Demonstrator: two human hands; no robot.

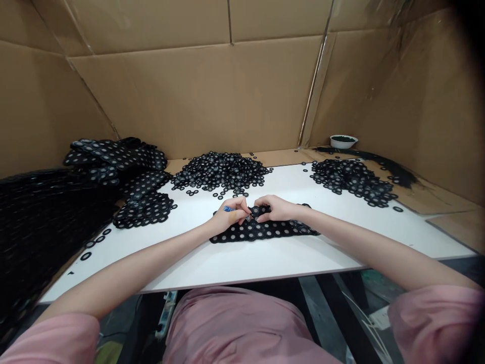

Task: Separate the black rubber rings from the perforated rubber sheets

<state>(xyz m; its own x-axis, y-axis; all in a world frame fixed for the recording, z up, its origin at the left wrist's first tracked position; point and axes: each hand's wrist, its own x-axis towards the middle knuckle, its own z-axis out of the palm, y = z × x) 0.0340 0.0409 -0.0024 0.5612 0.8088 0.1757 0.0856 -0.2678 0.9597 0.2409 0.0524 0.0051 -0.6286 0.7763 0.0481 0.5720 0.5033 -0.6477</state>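
Note:
A folded black sheet of joined rings (pixel 261 232), with pale grey centres, lies across the white table in front of me. My left hand (pixel 232 213) is closed in a pinch at its upper edge. A small blue object with white marks (pixel 228 209) shows in that hand; its kind is hard to tell. Close by on the right, my right hand (pixel 275 208) has its thumb and fingers closed on the sheet's upper part. The fingertips of both hands nearly meet, and what lies between them is too small to make out.
Loose black rings form a large heap (pixel 223 172) at the back middle and another heap (pixel 352 179) at the right. Joined ring sheets (pixel 117 162) and a dark shiny pile (pixel 45 227) occupy the left. A white bowl (pixel 343 142) stands before the cardboard wall (pixel 189 101).

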